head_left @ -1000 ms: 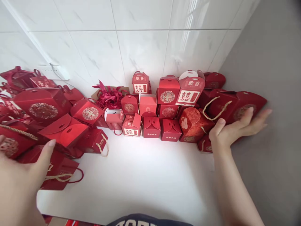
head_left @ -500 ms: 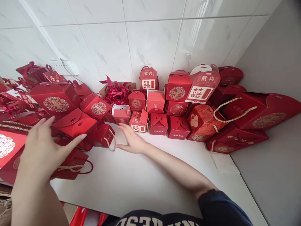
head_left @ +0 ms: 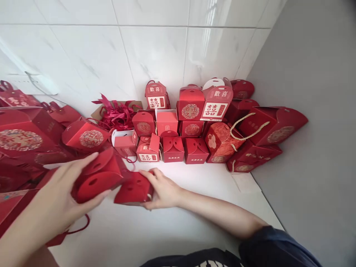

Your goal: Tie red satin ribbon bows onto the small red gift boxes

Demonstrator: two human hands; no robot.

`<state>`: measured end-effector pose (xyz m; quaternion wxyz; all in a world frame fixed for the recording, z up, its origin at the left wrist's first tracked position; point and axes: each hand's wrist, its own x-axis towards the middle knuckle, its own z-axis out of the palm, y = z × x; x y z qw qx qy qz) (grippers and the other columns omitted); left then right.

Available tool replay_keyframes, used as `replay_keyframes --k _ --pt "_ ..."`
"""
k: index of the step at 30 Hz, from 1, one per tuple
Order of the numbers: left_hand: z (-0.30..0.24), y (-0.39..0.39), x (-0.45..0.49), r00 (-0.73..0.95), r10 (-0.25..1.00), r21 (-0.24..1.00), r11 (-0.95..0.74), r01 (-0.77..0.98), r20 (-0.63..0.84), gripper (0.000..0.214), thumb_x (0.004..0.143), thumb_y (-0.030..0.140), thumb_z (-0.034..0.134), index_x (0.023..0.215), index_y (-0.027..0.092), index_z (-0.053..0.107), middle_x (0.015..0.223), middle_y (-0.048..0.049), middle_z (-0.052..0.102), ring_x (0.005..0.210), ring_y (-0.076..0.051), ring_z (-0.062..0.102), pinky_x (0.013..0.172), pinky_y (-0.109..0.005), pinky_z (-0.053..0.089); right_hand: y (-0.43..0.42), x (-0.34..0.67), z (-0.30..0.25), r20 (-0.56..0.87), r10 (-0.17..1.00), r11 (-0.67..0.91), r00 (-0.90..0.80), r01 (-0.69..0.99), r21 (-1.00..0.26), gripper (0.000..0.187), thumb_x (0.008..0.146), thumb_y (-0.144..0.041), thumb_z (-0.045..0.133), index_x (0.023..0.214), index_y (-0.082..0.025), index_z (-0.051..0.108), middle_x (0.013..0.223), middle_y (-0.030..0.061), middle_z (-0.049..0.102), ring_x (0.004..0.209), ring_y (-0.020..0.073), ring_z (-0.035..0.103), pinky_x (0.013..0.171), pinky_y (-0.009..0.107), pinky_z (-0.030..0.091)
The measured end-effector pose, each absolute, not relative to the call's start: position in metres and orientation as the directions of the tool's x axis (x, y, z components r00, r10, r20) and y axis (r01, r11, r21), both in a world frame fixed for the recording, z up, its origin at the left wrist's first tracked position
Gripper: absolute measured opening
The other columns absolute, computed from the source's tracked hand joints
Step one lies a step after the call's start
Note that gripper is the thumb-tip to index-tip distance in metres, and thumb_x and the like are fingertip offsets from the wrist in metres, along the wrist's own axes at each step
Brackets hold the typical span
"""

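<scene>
A red gift box (head_left: 101, 174) with a folded flap top is in my left hand (head_left: 59, 196), thumb on the near side and fingers over the far side. To its right, my right hand (head_left: 164, 189) grips a smaller dark red gift box (head_left: 133, 188) by its right end, with a bit of gold cord showing by the fingers. The two boxes are close together above the white tabletop (head_left: 172, 218). Below my left wrist, a red box with a dark red cord handle (head_left: 83, 224) is mostly hidden.
Several red boxes stand stacked along the tiled wall, among them a double-happiness box (head_left: 216, 105) and an orange-red box (head_left: 222, 142). A carton of magenta ribbons (head_left: 118, 115) sits behind. More boxes (head_left: 25, 129) pile up at left; a grey panel (head_left: 300, 74) bounds the right.
Both hands have closed on boxes that rested in the left pile. The two boxes are now off the pile, the smaller one shifted right and toward me. The view has turned right.
</scene>
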<state>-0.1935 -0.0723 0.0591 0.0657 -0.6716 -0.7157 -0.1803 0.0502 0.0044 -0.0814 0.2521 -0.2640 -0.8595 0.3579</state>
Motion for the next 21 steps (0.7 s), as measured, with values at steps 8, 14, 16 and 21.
replay_keyframes --k 8,14,16,21 --pt "0.068 -0.028 -0.107 0.076 0.882 0.293 -0.235 0.927 0.465 0.079 0.075 0.05 0.068 0.146 0.033 0.037 0.137 -0.0051 0.055 0.125 -0.03 0.056 0.101 -0.043 0.051 -0.021 0.188 -0.033 0.427 0.883 0.436 -0.197 0.68 -0.589 0.085 0.077 -0.047 0.071 0.151 -0.028 0.033 0.133 0.0158 0.039 0.116 0.0325 0.058 0.087 0.046 0.059" --pt "0.057 0.052 -0.077 0.331 0.842 0.32 -0.483 0.815 0.427 0.064 0.084 0.052 0.061 0.143 0.031 0.047 0.155 -0.0058 0.036 0.14 -0.031 0.041 0.116 -0.048 0.036 0.027 0.195 -0.021 0.763 0.646 0.324 0.005 0.904 -0.28 0.076 0.087 -0.058 0.058 0.15 -0.022 0.035 0.155 0.0219 0.029 0.143 0.0397 0.032 0.11 0.065 0.032" --pt "0.037 0.082 -0.074 0.465 0.821 0.365 -0.566 0.739 0.33 0.052 0.093 0.05 0.051 0.141 0.03 0.05 0.16 -0.0046 0.03 0.147 -0.028 0.031 0.12 -0.048 0.03 0.048 0.189 -0.029 0.777 0.617 0.35 -0.124 0.927 -0.13 0.065 0.094 -0.049 0.051 0.151 -0.022 0.035 0.158 0.0188 0.03 0.147 0.0369 0.027 0.116 0.067 0.017" --pt "0.004 0.118 -0.069 0.478 0.776 0.404 -0.625 0.668 0.411 0.073 0.087 0.053 0.062 0.15 0.028 0.033 0.162 -0.0073 0.027 0.152 -0.026 0.017 0.122 -0.046 0.026 0.082 0.173 -0.054 0.732 0.611 0.468 -0.3 0.883 -0.028 0.051 0.1 -0.032 0.041 0.15 -0.018 0.039 0.153 0.0124 0.044 0.143 0.0283 0.037 0.121 0.055 0.015"
